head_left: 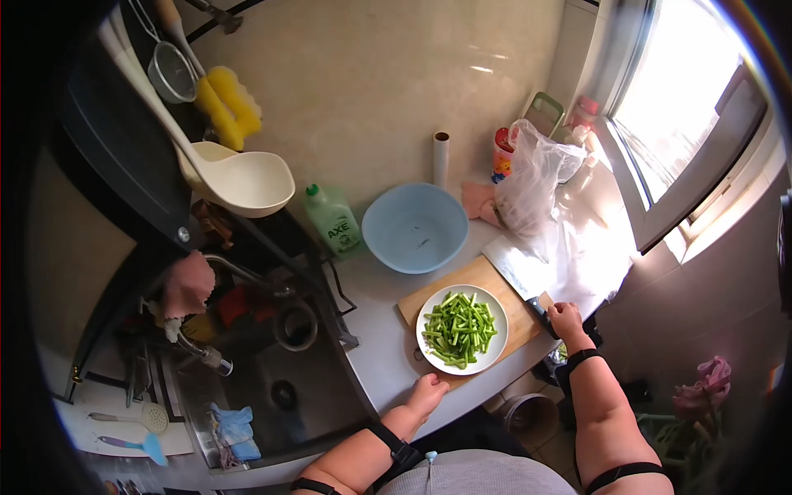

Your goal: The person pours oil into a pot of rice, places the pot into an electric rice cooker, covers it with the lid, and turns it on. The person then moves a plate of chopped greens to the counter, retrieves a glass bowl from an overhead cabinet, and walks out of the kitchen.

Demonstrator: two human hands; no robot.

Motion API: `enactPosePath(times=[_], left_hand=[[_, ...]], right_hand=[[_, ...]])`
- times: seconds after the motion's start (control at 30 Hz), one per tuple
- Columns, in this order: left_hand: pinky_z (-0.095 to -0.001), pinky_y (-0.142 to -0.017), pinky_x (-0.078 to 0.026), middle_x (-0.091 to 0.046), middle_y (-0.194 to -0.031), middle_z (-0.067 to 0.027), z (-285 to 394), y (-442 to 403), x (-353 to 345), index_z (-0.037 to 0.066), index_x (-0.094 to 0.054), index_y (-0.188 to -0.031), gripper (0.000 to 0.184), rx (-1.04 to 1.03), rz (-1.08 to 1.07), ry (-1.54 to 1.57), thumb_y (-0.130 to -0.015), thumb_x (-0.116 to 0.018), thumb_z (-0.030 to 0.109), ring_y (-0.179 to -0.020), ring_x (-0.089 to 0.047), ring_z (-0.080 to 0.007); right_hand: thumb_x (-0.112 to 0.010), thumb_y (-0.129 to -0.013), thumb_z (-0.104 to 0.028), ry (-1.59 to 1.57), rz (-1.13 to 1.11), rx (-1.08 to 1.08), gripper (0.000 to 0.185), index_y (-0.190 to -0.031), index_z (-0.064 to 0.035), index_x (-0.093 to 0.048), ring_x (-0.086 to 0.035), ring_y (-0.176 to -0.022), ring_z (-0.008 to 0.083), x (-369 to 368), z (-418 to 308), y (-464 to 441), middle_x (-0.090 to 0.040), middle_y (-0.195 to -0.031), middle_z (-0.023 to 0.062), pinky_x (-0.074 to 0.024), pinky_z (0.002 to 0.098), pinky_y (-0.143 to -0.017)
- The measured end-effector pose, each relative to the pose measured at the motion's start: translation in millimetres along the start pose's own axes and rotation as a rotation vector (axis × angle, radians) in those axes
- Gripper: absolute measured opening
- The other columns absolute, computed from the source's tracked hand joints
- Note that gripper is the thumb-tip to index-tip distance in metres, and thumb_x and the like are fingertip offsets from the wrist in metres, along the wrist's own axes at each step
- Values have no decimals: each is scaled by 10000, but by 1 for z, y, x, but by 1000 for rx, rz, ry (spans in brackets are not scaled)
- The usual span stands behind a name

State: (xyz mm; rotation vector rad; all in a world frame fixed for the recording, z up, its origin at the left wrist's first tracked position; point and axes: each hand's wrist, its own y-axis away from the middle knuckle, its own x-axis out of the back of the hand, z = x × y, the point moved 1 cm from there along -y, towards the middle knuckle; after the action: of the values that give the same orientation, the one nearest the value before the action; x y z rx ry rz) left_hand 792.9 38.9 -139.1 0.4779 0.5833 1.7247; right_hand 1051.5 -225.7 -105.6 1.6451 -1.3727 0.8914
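Observation:
A white plate (421, 346) of cut green stalks (460, 329) rests on a wooden cutting board (420, 303). My left hand (428, 393) is closed at the near left corner of the board, with its fingers at the edge below the plate. My right hand (566, 320) is curled at the board's right end, just beside the dark handle of a cleaver (519, 270). The cleaver lies across the far right of the board, its broad blade pointing toward the wall. What the right fingers hold is hidden.
A blue basin (415, 229) stands behind the board, beside a green detergent bottle (333, 219). A plastic bag (540, 181) sits at the back right near the open window (660, 124). The sink (318, 425) is on the left. Below the counter is a bin (530, 418).

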Motion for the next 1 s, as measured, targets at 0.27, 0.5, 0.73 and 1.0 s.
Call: enactPosePath(times=[0.27, 0.5, 0.73, 1.0], left_hand=[[-262, -716, -419, -584, -853, -75, -2, -16, -31, -50, -562, -883, 183, 27, 48, -13, -736, -529, 55, -796, -523, -130], [-253, -853, -422, -593, -1039, -106, 24, 3, -18, -29, -531, -1139, 356, -22, 54, -128, -818, -538, 126, -959, -543, -138], [-280, -728, -465, -592, -886, -60, 28, 59, 45, 16, -605, -940, 217, -270, 372, -439, -766, -637, 141, -813, -553, -140], [-207, -645, -424, -543, -787, -10, -12, 145, 74, 23, -557, -846, 214, -60, 530, -162, -780, -678, 187, -715, -475, -68]], right_hand=[[-530, -765, -300, -39, -53, -19, 354, -968, -29, -635, -525, -952, 320, 16, 13, -26, -560, -946, 191, -412, 385, -872], [-615, -712, -122, -116, 367, 576, 321, -1006, -25, -530, -565, -837, 298, 37, -57, 26, -558, -909, 166, -452, 387, -770], [-548, -792, -149, -317, -294, 103, 215, -949, -5, -521, -637, -602, 246, -30, -51, 57, -618, -693, 134, -506, 338, -568], [-412, -880, -135, -653, -591, -196, 242, -1102, -40, -432, -629, -531, 189, -43, -61, 59, -620, -752, 108, -476, 264, -425]])
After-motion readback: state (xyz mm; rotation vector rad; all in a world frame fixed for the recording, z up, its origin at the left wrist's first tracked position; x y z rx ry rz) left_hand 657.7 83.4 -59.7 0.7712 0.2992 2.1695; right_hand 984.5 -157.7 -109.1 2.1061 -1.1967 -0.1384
